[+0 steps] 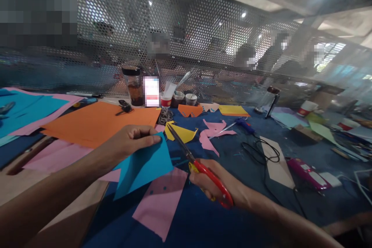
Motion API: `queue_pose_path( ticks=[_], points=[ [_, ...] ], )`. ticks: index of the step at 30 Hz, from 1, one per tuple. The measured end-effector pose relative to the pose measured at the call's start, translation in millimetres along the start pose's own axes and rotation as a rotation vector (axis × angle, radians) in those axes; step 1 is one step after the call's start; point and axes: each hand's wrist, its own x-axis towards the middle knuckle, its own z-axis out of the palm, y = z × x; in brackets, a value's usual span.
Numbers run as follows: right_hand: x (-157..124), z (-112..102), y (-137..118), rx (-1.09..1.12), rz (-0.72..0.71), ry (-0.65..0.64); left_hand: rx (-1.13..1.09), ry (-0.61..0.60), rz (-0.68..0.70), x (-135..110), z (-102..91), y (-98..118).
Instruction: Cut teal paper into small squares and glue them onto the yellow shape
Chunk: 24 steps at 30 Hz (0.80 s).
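My left hand (142,138) pinches the top corner of a blue sheet of paper (148,166) between thumb and fingers. The sheet hangs tilted above the table. In my right hand (210,178) is a pair of scissors (213,180) with red and yellow handles, its dark blades pointing up and to the left, apart from the blue paper. Beneath the sheet lies a pink paper piece (161,205) with small blue bits on it. Behind the blade tips are a yellow cut paper shape (183,131) and a pink pinwheel-like paper shape (215,133).
Orange paper (101,124) covers the left side, beside more blue and pink sheets. A glue gun (245,126) with its black cord and a purple power strip (309,174) lie right. At the back stand a jar (135,87), a lit screen and paper cups (166,100) before a perforated metal panel (197,27).
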Motion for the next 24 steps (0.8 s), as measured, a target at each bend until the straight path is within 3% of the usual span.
queue_pose_path(
  ticks=[7, 12, 15, 17, 19, 24],
  points=[
    [-5.6, -9.3, -7.9, -0.001, -0.027, -0.004, 0.158, 0.079, 0.032, -4.8, -11.8, 13.1],
    [-9.8, -24.0, -5.6, -0.274, -0.045, 0.163, 0.635, 0.325, 0.138, -6.1, -37.8, 20.4],
    [-4.6, -28.9, 1.9, -0.52, -0.035, 0.311, 0.941, 0.428, 0.115, 0.4, -44.9, 14.0],
    [0.1, -30.8, 7.2, -0.649, -0.039, 0.358, 1.086, 0.52, 0.019, 6.7, -48.0, 5.8],
    [3.8, -31.9, 11.2, -0.749, -0.035, 0.387, 1.141, 0.548, -0.05, 12.2, -54.1, -2.9],
    [7.7, -33.7, 16.3, -0.92, -0.016, 0.461, 1.051, 0.564, -0.056, 11.3, -75.5, -10.4]
  ],
)
